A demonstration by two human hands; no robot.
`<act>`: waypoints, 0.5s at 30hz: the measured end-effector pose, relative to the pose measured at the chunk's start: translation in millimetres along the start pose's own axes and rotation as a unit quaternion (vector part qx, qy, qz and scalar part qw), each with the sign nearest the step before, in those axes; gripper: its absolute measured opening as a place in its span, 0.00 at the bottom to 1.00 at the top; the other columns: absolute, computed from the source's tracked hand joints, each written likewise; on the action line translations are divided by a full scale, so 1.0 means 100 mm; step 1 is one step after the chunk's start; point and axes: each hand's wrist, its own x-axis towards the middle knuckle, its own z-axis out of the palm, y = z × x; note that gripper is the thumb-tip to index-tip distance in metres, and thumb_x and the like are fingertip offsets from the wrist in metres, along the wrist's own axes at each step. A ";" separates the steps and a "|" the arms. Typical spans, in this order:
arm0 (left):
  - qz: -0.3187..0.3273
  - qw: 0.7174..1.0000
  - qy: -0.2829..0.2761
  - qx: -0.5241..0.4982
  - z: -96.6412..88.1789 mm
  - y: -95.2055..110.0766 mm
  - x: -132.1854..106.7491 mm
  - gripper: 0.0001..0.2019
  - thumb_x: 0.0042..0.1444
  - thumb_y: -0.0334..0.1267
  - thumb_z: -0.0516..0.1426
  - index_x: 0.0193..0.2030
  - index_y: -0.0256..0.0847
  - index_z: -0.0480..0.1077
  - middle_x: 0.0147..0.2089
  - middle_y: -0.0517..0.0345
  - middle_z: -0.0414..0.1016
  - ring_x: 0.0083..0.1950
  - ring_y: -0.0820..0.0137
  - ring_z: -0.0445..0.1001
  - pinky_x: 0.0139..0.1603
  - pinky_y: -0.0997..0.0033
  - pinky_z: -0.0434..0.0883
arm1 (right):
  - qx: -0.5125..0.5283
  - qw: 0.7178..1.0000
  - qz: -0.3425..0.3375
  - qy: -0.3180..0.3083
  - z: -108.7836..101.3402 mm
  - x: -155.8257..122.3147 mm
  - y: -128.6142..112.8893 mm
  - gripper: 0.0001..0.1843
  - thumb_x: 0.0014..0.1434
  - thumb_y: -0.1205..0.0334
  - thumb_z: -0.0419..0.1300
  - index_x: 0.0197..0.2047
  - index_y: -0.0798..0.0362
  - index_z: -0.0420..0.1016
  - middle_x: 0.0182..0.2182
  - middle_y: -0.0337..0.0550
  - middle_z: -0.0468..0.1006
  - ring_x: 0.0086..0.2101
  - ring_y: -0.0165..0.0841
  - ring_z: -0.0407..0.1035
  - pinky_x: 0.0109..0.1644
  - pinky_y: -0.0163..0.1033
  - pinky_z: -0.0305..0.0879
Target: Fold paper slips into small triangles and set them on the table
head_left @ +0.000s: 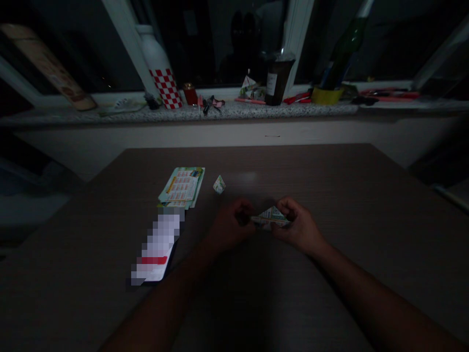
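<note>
Between my two hands is a small folded piece of printed paper, held just above the table, its top forming a low peak. My left hand pinches its left end. My right hand grips the right end, with the thumb along the lower edge. Beyond my left hand lies a small folded paper piece, diamond-shaped, touched by neither hand. A stack of printed paper sheets lies farther left. The dim light hides the fold details.
A lit phone, its screen blurred out, lies left of my left forearm on the brown table. Along the stone windowsill stand a red-checked white bottle, a dark cup, a green bottle and a yellow tape roll.
</note>
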 end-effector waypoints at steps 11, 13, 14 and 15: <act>-0.008 0.999 0.033 -0.023 -0.10 0.02 -0.01 0.07 0.46 0.32 0.59 0.34 0.39 0.67 0.32 0.61 0.71 0.34 0.72 0.70 0.37 0.72 0.67 | -0.006 0.999 0.020 0.025 -0.14 0.05 0.10 0.16 0.42 0.68 0.62 0.32 0.50 0.60 0.24 0.32 0.65 0.25 0.27 0.62 0.29 0.31 0.61; -0.006 0.999 0.020 -0.025 -0.03 0.03 -0.03 0.07 0.47 0.34 0.60 0.34 0.39 0.68 0.33 0.60 0.72 0.36 0.71 0.71 0.39 0.71 0.67 | -0.008 0.999 0.026 0.017 -0.10 0.04 0.09 0.15 0.41 0.68 0.62 0.32 0.50 0.60 0.24 0.32 0.64 0.24 0.26 0.62 0.28 0.30 0.61; -0.007 0.999 0.017 -0.033 0.00 0.03 -0.04 0.07 0.48 0.35 0.60 0.34 0.39 0.68 0.34 0.59 0.72 0.36 0.71 0.71 0.39 0.71 0.68 | -0.009 1.000 0.026 0.015 -0.08 0.03 0.08 0.15 0.41 0.68 0.62 0.32 0.50 0.61 0.24 0.32 0.64 0.24 0.26 0.62 0.27 0.30 0.61; -0.011 0.999 0.021 -0.044 0.02 0.02 -0.04 0.07 0.49 0.36 0.60 0.34 0.39 0.68 0.33 0.60 0.72 0.36 0.71 0.71 0.38 0.72 0.68 | -0.010 1.000 0.026 0.013 -0.06 0.02 0.07 0.15 0.41 0.68 0.62 0.32 0.50 0.61 0.24 0.32 0.63 0.24 0.26 0.62 0.27 0.30 0.61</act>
